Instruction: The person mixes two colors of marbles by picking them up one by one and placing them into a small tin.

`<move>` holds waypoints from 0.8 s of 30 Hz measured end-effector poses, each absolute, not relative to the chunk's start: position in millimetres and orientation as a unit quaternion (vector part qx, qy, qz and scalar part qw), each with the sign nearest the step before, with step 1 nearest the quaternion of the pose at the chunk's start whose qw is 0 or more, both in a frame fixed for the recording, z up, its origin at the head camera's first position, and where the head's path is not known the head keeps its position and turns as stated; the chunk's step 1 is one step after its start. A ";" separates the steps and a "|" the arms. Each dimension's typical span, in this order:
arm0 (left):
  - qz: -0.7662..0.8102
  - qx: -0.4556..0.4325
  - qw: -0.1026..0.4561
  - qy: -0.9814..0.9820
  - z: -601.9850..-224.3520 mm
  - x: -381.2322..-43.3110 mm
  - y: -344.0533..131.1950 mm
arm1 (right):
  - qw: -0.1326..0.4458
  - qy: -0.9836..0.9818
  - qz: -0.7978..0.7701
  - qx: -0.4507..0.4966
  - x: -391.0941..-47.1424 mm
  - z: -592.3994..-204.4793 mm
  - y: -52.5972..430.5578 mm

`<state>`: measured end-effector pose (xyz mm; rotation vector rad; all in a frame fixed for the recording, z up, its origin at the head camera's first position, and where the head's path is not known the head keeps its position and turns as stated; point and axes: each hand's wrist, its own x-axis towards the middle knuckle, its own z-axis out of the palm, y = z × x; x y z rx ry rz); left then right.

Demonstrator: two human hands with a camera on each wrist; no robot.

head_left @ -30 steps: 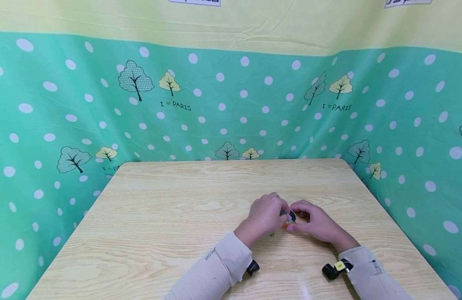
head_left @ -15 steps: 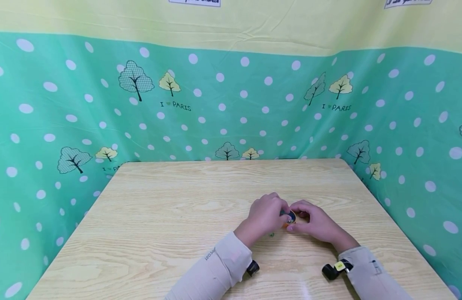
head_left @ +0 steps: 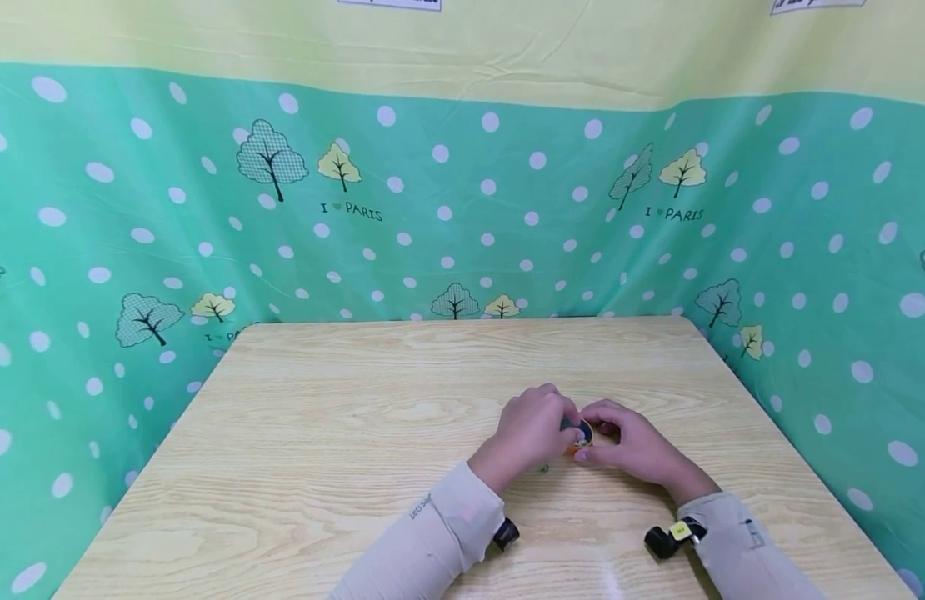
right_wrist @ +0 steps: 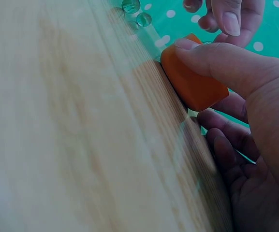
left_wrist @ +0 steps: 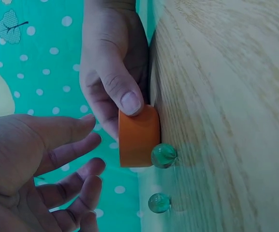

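A small round orange container (head_left: 585, 435) stands on the table, with a dark inside and some small pale pieces in it. My right hand (head_left: 631, 442) grips its side, the thumb (right_wrist: 212, 58) on the orange wall (right_wrist: 192, 79). Over the container's left side is my left hand (head_left: 533, 425). In the left wrist view the left hand (left_wrist: 47, 169) hovers apart from the orange container (left_wrist: 138, 137), fingers loosely bent and no object visible between them. Two clear green glass marbles, one marble (left_wrist: 164, 155) near the container and another marble (left_wrist: 159, 203) farther off, lie on the tabletop.
The light wooden table (head_left: 320, 433) reaches back to a green curtain (head_left: 462, 208) with white dots and printed trees. Black wrist cameras, one camera (head_left: 506, 536) on the left and one camera (head_left: 663, 543) on the right, sit by the sleeves, low over the table.
Both hands and the orange container hold nearly the same places. Only the curtain at the far left shifts a little.
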<state>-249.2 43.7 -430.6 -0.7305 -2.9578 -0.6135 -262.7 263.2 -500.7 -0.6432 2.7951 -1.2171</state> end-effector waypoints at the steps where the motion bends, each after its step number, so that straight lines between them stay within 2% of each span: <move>1: -0.198 -0.235 0.015 -0.952 -430.5 -249.6 43.4 | 0.012 0.897 -0.390 -0.206 -262.5 -500.7 263.2; 24: -0.205 -0.210 0.011 -0.956 -432.8 -262.8 4.4 | 0.021 0.903 -0.388 -0.183 -263.7 -498.5 261.2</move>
